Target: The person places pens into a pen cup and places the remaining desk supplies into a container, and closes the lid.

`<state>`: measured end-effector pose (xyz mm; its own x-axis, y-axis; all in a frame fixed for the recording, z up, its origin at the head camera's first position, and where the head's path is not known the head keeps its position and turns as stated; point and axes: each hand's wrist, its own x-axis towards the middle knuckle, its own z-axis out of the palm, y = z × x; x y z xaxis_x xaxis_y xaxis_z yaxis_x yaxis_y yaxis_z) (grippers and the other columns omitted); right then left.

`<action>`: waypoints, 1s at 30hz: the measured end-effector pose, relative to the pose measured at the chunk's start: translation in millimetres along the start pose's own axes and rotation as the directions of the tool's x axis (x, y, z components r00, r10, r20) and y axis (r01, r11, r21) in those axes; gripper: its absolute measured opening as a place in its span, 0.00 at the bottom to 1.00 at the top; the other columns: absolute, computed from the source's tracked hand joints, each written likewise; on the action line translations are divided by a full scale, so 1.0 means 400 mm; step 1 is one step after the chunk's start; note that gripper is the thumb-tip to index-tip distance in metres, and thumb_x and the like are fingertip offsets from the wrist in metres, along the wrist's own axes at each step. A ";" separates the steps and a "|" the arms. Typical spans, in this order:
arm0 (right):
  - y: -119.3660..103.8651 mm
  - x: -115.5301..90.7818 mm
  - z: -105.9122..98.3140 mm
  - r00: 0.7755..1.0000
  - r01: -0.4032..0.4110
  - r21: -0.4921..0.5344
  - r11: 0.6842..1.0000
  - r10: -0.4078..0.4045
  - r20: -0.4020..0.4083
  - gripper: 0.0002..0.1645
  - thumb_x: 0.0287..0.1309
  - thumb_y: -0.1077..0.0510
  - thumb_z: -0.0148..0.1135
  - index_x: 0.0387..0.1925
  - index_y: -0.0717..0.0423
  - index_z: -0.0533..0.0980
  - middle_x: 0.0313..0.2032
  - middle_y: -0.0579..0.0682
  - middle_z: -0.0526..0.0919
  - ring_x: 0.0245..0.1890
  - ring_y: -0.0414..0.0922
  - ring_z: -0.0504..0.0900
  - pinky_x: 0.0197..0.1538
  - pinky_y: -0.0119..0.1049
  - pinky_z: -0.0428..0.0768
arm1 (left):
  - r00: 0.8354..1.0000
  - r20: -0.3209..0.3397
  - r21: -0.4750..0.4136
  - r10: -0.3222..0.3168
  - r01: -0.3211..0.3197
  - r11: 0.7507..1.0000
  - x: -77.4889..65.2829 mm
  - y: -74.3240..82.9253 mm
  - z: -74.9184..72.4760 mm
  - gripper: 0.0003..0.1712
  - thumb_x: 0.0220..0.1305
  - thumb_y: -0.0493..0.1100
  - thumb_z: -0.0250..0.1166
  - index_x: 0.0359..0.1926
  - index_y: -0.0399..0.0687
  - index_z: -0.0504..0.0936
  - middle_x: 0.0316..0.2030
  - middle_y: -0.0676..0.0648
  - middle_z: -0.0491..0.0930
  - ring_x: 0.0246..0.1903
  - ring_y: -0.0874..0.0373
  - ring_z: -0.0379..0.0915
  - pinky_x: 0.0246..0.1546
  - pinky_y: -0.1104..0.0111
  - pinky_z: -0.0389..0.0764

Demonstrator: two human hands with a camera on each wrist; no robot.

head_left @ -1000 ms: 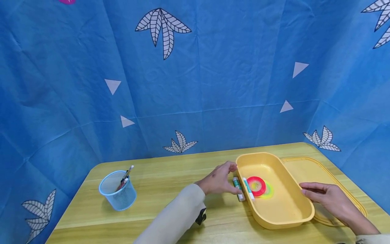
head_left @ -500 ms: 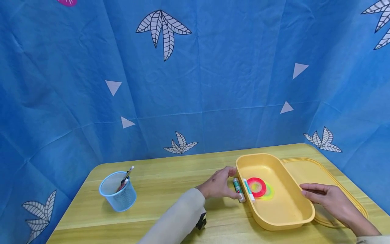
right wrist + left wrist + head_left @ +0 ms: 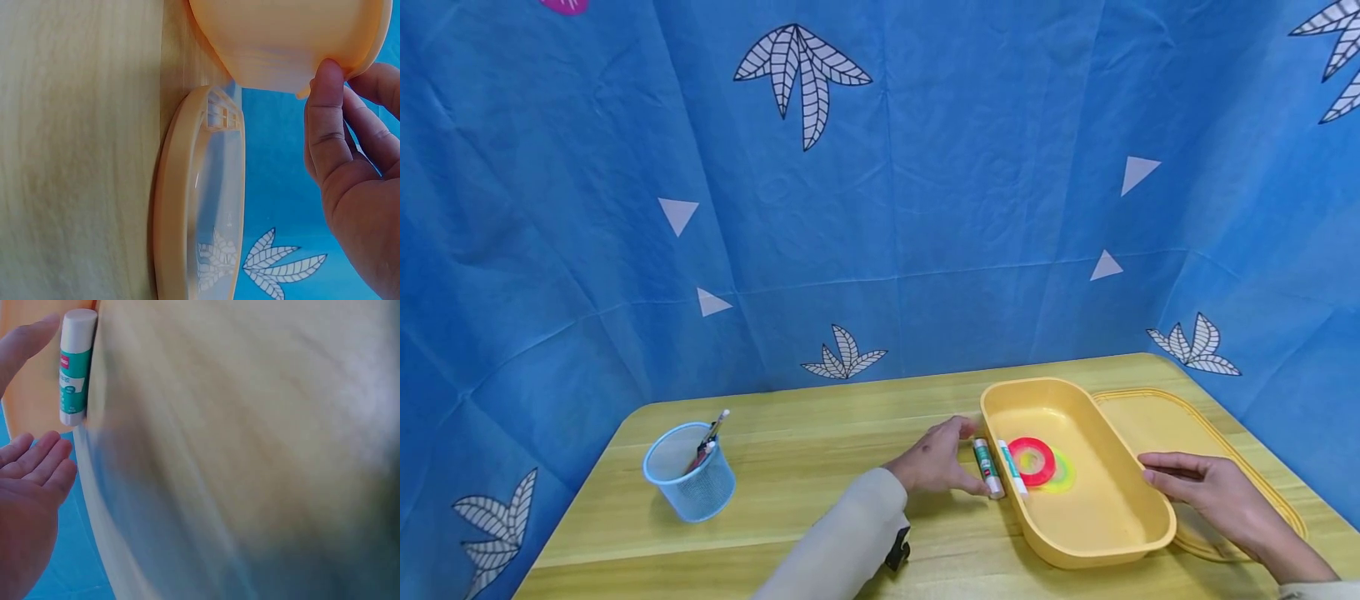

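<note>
In the head view a green-and-white glue stick [image 3: 987, 468] lies on the table along the left wall of a yellow plastic box [image 3: 1097, 508]. My left hand [image 3: 932, 462] is spread around it, thumb at its near end and fingers past its far end. In the left wrist view, gaps separate the glue stick [image 3: 75, 375] from that hand [image 3: 31, 494]. My right hand [image 3: 1217, 492] pinches the box's right rim; in the right wrist view its thumb [image 3: 328, 94] presses the outer wall. Inside the box are a second glue stick [image 3: 1012, 471], a red ring [image 3: 1047, 463] and a yellow-green ring [image 3: 1067, 478].
A yellow lid [image 3: 1157, 417] lies on the table right of the box, partly beneath my right hand. A blue mesh pen cup [image 3: 700, 492] holding a few pens stands at the left. Blue patterned cloth [image 3: 925, 208] hangs behind the table [image 3: 790, 467].
My left hand has drawn back slightly, its fingertips moving away from the box's left rim. The right hand and the box stay in place.
</note>
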<state>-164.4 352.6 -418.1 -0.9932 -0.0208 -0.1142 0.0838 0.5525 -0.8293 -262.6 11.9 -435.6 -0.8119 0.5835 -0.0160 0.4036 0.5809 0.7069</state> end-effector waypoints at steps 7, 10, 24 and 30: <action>-0.002 -0.002 -0.002 1.000 -0.001 -0.003 1.000 0.001 0.003 0.33 0.62 0.46 0.57 0.58 0.69 0.69 0.50 0.61 0.78 0.38 0.33 0.80 0.40 0.32 0.79 | 1.000 -0.008 0.044 0.002 -0.001 0.999 0.005 -0.010 0.013 0.51 0.37 0.54 0.79 0.61 0.45 0.64 0.57 0.50 0.70 0.57 0.59 0.65 0.56 0.70 0.68; -0.002 -0.004 -0.002 1.000 0.002 -0.005 1.000 -0.002 0.007 0.32 0.63 0.48 0.56 0.58 0.70 0.69 0.50 0.62 0.78 0.38 0.33 0.80 0.40 0.33 0.79 | 1.000 -0.014 0.048 -0.001 0.002 0.999 0.007 -0.011 0.017 0.50 0.37 0.54 0.79 0.60 0.46 0.65 0.55 0.52 0.71 0.56 0.59 0.66 0.56 0.70 0.68; -0.003 -0.006 0.001 1.000 0.001 -0.007 1.000 -0.001 0.003 0.31 0.64 0.49 0.56 0.57 0.71 0.69 0.49 0.62 0.78 0.38 0.32 0.80 0.40 0.33 0.79 | 1.000 -0.012 0.073 0.014 -0.013 0.997 0.011 -0.003 0.031 0.42 0.38 0.53 0.79 0.53 0.49 0.67 0.43 0.57 0.71 0.43 0.66 0.69 0.47 0.73 0.73; -0.001 -0.003 -0.001 1.000 -0.003 -0.008 1.000 0.003 0.005 0.33 0.63 0.47 0.57 0.58 0.70 0.69 0.50 0.61 0.78 0.38 0.33 0.80 0.40 0.33 0.79 | 1.000 0.001 0.060 0.001 -0.001 0.998 0.012 -0.003 0.032 0.44 0.39 0.49 0.78 0.57 0.48 0.66 0.47 0.56 0.72 0.46 0.66 0.69 0.51 0.72 0.72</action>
<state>-163.3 352.6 -417.5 -0.9925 -0.0235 -0.1196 0.0861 0.5591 -0.8246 -261.6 21.2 -445.6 -0.8110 0.5848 -0.0159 0.4292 0.6132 0.6632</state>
